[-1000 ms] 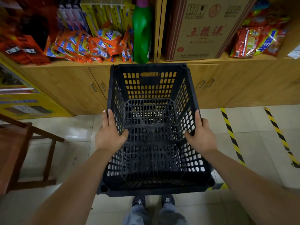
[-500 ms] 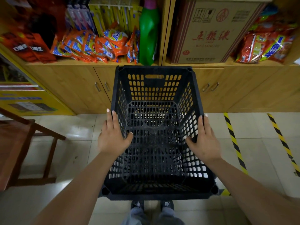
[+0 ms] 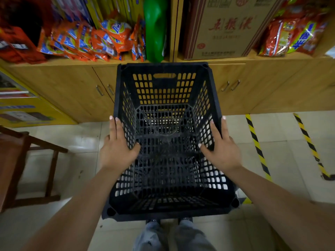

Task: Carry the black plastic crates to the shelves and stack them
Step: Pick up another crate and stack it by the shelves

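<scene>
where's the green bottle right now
In the head view the green bottle stands on the wooden shelf at top centre, right of the orange snack packets and just beyond the far rim of the black crate.

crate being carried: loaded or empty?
Empty. The black crate shows its bare lattice bottom and walls, floor visible through the holes; left hand and right hand grip its side rims.
</scene>
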{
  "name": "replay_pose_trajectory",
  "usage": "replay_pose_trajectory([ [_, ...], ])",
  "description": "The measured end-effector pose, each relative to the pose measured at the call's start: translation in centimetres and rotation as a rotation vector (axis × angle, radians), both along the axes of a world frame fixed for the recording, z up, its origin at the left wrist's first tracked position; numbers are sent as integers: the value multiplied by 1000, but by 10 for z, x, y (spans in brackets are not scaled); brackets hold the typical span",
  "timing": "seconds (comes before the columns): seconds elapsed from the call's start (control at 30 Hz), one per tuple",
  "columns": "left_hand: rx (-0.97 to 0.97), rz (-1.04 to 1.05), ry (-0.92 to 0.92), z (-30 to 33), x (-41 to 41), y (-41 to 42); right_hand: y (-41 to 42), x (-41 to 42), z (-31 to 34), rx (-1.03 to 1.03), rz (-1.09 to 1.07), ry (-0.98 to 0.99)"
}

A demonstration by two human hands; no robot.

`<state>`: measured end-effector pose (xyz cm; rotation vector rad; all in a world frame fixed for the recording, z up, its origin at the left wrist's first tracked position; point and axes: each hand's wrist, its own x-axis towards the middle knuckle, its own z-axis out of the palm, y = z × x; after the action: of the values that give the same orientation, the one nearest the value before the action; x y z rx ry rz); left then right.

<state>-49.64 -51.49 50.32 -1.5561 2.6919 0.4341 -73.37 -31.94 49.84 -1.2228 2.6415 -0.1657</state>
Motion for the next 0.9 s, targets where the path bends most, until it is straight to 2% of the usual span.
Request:
replay_pose_trajectory([
  [0.33, -21, 17, -4, -1, -5, -1, -4, -9, 2, -41, 4, -25],
  [0.57, 47, -19, -3, 5, -2, 0, 0, 0, 9, 10, -47, -9],
  [0.9, 8, -386, -65, 28, 20, 14, 58, 100, 34, -121, -317, -137],
])
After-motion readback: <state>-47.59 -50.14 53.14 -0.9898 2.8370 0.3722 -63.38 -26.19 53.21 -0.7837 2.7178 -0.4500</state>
